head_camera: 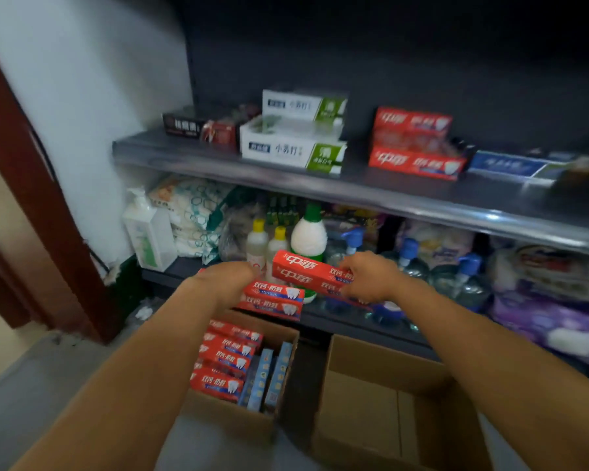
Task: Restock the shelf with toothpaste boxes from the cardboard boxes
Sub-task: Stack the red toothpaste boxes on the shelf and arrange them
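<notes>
**Red toothpaste boxes in both hands above the open cartons**

Red cardboard fills both grips. The right hand [368, 277] has its fingers curled round one end of a red toothpaste box [308, 271], which sticks out to the left of those fingers, slightly tilted, in front of a white bottle with a green cap [308, 237]. The left hand [225, 282] is seen from the back; its fingers are bent over a pair of red boxes [274, 300] stacked one on the other, whose ends stick out to the right of the knuckles. The fingertips themselves are hidden.

Below the left fingers stands an open cardboard box [232, 419] packed with more red boxes and, along its right side, a few light blue boxes [269, 375] on edge. Below the right fingers is a second cardboard box [398, 402], its flaps open.

Well above both hands runs the grey shelf [218, 166]. On it, above the right fingers, lies a stack of red toothpaste boxes [415, 147]; above the left fingers sit white-and-green boxes [296, 130], with dark boxes [184, 125] further left and a blue box [510, 166] at far right.
</notes>
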### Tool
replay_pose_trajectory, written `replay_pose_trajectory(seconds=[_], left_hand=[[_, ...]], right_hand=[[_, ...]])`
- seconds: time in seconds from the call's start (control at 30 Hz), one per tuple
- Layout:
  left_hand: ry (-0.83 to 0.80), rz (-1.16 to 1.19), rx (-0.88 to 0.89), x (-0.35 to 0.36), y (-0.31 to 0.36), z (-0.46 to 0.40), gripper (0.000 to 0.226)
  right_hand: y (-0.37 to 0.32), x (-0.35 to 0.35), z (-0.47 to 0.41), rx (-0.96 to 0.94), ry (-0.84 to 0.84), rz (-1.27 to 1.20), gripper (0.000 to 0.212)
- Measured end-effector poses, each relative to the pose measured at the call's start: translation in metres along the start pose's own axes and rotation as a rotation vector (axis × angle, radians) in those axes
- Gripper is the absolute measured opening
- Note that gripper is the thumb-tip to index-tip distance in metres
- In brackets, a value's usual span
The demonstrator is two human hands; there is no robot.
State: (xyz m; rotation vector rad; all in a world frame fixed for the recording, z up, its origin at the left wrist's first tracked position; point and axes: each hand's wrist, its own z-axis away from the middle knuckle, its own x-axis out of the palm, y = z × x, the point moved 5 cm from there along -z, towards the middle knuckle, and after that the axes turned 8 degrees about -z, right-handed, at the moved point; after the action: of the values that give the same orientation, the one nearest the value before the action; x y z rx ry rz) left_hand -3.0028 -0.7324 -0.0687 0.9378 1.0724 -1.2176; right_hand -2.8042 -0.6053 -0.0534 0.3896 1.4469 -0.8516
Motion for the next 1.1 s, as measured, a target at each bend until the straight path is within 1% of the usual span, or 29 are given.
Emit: replay_pose_trajectory(seconds=[0.1,0.23,0.37,0.47,0.6,0.73,0.8,0.93,1.1], left_hand=[[0.074,-0.094,0.046,-0.047,0.031,0.012,0.038],[0.163,-0.133,0.101,-0.109,0.084,0.027,0.038],[0.208,-0.147,0.160,-0.149,0.128,0.029,0.037],[0.243,-0.154,0.199,-0.173,0.149,0.019,0.038],[0.270,-0.151,0.233,-0.196,0.162,0.003,0.036],[0.278,-0.137,0.234,-0.217,0.160,-0.024,0.035],[0.281,-0.129,0.227,-0.225,0.157,-0.036,0.035],[0.262,-0.123,0.211,-0.233,0.151,-0.060,0.036],[0.254,-0.132,0.214,-0.241,0.147,-0.091,0.037]], right_hand=[[0.014,-0.051,0.034,0.016,0.063,0.006,0.026],[0.034,-0.111,0.077,0.036,0.156,0.016,0.022],[0.053,-0.155,0.106,0.068,0.208,0.006,0.017],[0.069,-0.179,0.112,0.091,0.229,0.009,0.016],[0.084,-0.199,0.105,0.098,0.241,-0.017,0.017],[0.104,-0.219,0.084,0.118,0.264,-0.060,0.018],[0.114,-0.227,0.071,0.131,0.274,-0.081,0.024],[0.132,-0.231,0.042,0.152,0.269,-0.097,0.034],[0.151,-0.226,0.005,0.163,0.259,-0.071,0.032]])
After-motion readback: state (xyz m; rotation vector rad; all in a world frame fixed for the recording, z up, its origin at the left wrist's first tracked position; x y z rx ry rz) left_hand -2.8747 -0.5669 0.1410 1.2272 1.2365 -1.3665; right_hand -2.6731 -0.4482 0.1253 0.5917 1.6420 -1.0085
